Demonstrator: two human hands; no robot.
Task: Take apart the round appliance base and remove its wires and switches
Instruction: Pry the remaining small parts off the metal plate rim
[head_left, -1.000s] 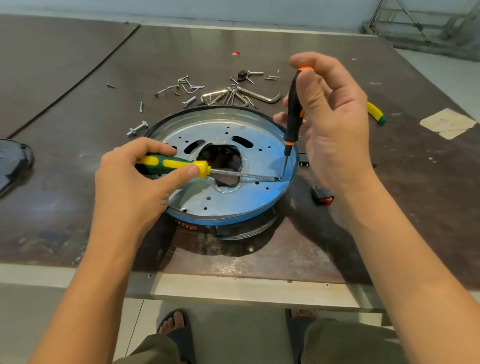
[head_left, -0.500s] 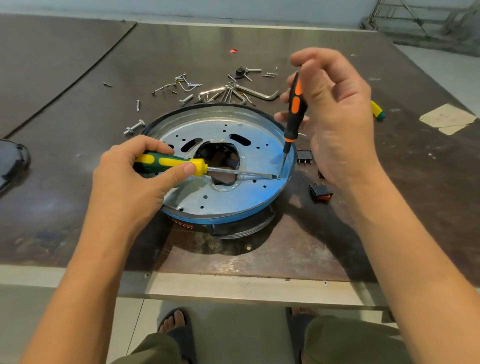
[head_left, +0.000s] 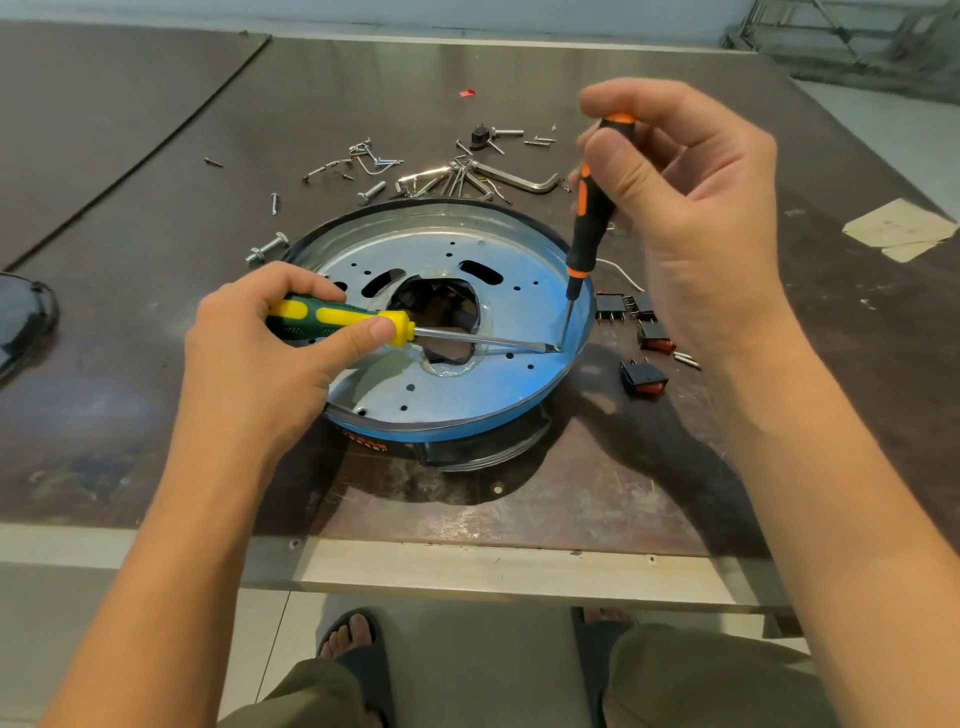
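The round appliance base (head_left: 457, 405) sits on the table, its shiny metal plate facing up with a ragged hole in the middle. My left hand (head_left: 260, 353) grips a green and yellow screwdriver (head_left: 343, 319) lying almost flat across the plate. My right hand (head_left: 691, 223) holds a thin black and orange screwdriver (head_left: 589, 228) nearly upright. Both tips meet at the plate's right inner rim. Three loose red and black rocker switches (head_left: 644, 376) lie just right of the base, beside a white wire (head_left: 618, 270).
Loose screws, bolts and a set of hex keys (head_left: 467, 179) lie behind the base. A dark glossy part (head_left: 21, 322) rests at the left edge. A taped paper patch (head_left: 904, 228) is at the far right. The table's metal front edge (head_left: 467, 566) runs close below the base.
My right hand has tilted and shifted the thin screwdriver slightly, with its tip kept at the right rim. The left hand and its screwdriver have held their position.
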